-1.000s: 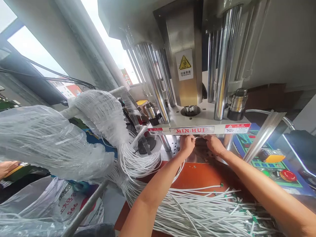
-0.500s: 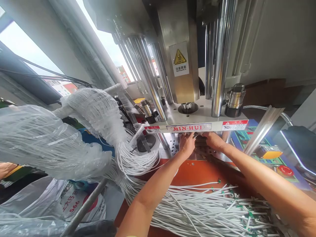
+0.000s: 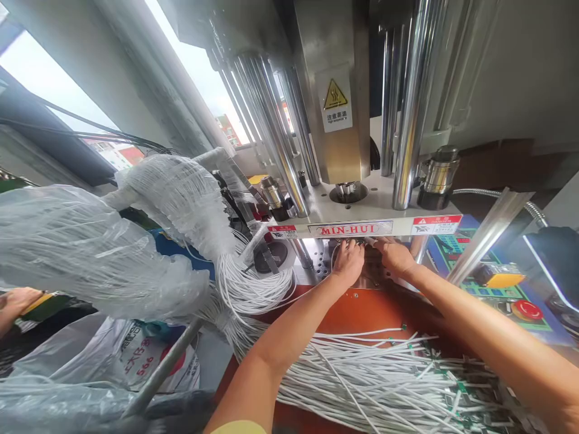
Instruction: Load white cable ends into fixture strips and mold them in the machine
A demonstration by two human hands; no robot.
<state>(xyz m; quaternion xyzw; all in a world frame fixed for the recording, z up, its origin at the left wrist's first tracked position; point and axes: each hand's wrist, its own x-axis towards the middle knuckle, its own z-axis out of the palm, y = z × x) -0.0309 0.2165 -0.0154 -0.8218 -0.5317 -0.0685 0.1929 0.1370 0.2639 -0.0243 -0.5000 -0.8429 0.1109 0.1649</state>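
Note:
Both of my hands reach under the front plate of a metal press [image 3: 350, 229] marked MIN-HUI. My left hand [image 3: 350, 262] is bent over the metal fixture beneath the plate, its fingers close together; what they hold is too small to make out. Just to its right, my right hand [image 3: 394, 258] points its fingers inward at the same fixture, and their tips are partly hidden under the plate. Below my arms a thick bundle of white cables [image 3: 362, 374] with small green and metal ends lies on the red-brown table surface [image 3: 357, 310].
Plastic-wrapped cable bundles [image 3: 81, 247] hang over a rail at the left. To the right are a control panel with a red button [image 3: 527, 310] and a clear upright plate [image 3: 491, 235]. Another person's hand [image 3: 15, 304] shows at the far left edge.
The view has shifted slightly. My left hand has moved a little, with its fingers now more drawn together over the fixture. My right hand stays close to the same spot.

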